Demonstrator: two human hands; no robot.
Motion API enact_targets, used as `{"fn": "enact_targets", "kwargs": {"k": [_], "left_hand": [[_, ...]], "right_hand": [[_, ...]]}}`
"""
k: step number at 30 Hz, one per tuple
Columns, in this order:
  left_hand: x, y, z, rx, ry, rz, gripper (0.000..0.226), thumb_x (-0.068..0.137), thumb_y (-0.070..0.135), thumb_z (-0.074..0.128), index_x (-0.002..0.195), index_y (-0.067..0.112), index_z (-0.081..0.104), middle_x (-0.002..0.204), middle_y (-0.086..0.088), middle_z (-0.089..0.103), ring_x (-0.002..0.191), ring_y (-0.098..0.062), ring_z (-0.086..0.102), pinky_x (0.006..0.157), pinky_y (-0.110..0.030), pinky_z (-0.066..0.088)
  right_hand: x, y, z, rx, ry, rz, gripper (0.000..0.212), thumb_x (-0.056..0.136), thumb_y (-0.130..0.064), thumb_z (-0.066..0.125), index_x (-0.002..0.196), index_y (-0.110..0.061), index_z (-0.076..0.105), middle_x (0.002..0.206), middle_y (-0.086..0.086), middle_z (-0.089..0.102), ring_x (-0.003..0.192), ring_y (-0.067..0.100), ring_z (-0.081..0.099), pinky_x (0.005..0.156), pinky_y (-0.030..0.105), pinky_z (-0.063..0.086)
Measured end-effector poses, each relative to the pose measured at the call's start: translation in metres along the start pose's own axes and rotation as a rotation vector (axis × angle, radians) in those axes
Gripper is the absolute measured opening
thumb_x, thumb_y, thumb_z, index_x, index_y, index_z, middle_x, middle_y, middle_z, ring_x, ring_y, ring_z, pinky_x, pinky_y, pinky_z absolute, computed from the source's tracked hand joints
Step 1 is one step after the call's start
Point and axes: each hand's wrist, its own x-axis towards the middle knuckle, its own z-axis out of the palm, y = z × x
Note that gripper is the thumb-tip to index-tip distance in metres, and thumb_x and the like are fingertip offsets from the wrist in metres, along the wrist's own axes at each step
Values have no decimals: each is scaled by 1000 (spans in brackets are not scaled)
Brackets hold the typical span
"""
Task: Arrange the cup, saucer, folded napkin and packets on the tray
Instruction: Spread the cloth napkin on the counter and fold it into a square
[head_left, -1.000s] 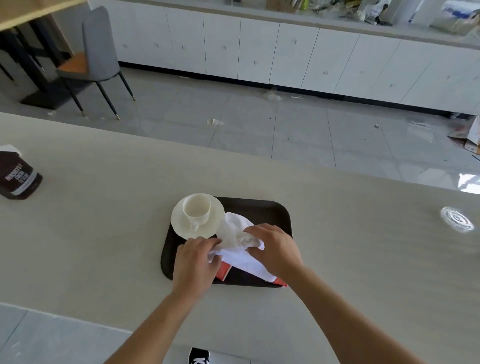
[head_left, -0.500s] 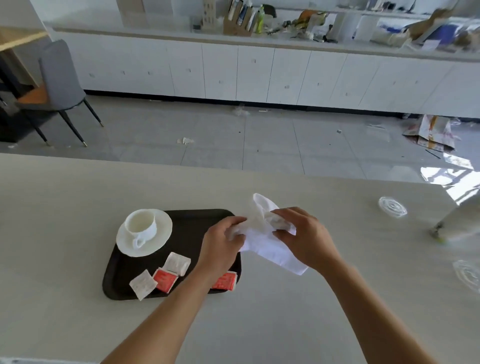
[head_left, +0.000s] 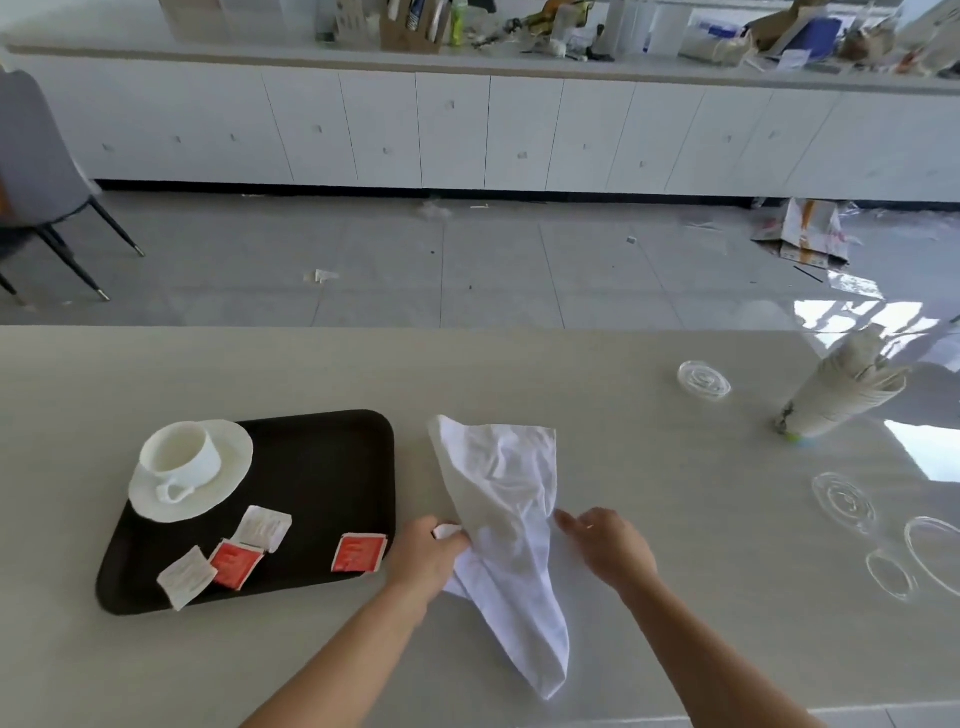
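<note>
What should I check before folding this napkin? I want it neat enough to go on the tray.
1. Napkin off the tray and on the table: ok.
2. Napkin lying flat: not ok, it is crumpled and twisted.
3. Both hands on the cloth: left hand grips its edge, ok; right hand touches its right side, grip cannot tell.
4. Free space on the tray for the napkin: ok, the right half is mostly bare.
5. Cup upright on the saucer: ok.
6. Packets on the tray: ok, four there, though scattered.
</note>
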Motion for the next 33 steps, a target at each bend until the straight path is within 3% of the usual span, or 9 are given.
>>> {"fn": "enact_targets", "kwargs": {"k": [5, 8, 10, 16, 20, 23, 25, 30, 33], "left_hand": [[-1, 5, 5, -33, 40, 48, 9, 78, 17, 61, 75, 20, 69, 73, -3, 70, 72, -20, 67, 57, -30, 53], [-3, 6, 5, -8, 79, 133, 12, 79, 16, 62, 70, 20, 68, 69, -3, 68, 70, -20, 64, 58, -30, 48], [-5, 7, 4, 3, 113, 186, 15, 81, 15, 63, 68, 21, 68, 65, 0, 68, 65, -17, 65, 58, -32, 52], [-14, -3, 11, -20, 204, 99, 10, 71, 8, 58, 62, 10, 62, 50, -8, 62, 46, -21, 60, 51, -35, 49], [-11, -17, 6, -67, 112, -97, 11, 74, 9, 59, 81, 2, 63, 62, -9, 65, 44, -21, 56, 48, -31, 41], [-9, -25, 3, 164, 61, -74, 21, 76, 15, 59, 97, 14, 62, 82, -4, 71, 61, -21, 65, 56, -27, 44], [-9, -26, 1, 561, 82, 73, 28, 80, 22, 57, 108, 25, 60, 100, 2, 69, 85, -20, 65, 64, -27, 45], [-11, -19, 6, 1173, 45, 295, 20, 80, 10, 52, 97, 19, 57, 94, -1, 67, 87, -24, 63, 60, -31, 41], [-1, -16, 18, 1088, 3, 384, 32, 83, 11, 51, 114, 20, 55, 113, -4, 61, 102, -27, 59, 71, -34, 42]], "right_hand": [[-1, -38, 21, 249, -13, -80, 64, 83, -76, 42, 56, -18, 47, 47, -7, 49, 45, 13, 48, 47, 28, 33], [2, -42, 20, 476, -13, -113, 33, 82, -56, 64, 76, -23, 67, 65, -10, 65, 58, 11, 60, 52, 26, 43], [7, -33, 13, 523, 7, -155, 13, 84, -33, 69, 74, -25, 69, 61, -11, 64, 55, 9, 55, 51, 25, 43], [16, 23, -5, 583, 325, 179, 14, 91, -21, 58, 80, -15, 64, 73, 2, 66, 70, 25, 61, 66, 35, 49], [18, 45, -17, 715, 425, 258, 16, 92, -22, 60, 82, -10, 64, 73, 7, 66, 65, 25, 58, 64, 39, 51], [22, 52, -24, 581, 396, 222, 20, 91, -26, 61, 76, -14, 60, 72, 7, 66, 68, 28, 60, 60, 35, 47], [25, 54, -30, 642, 443, 250, 18, 90, -23, 60, 76, -12, 62, 74, 10, 67, 70, 31, 61, 66, 42, 52], [29, 57, -42, 718, 452, 290, 16, 87, -16, 55, 74, -10, 62, 70, 10, 65, 63, 32, 62, 65, 48, 59], [27, 68, -49, 704, 512, 320, 15, 80, -16, 53, 67, -10, 56, 64, 8, 59, 60, 30, 53, 56, 37, 46]]}}
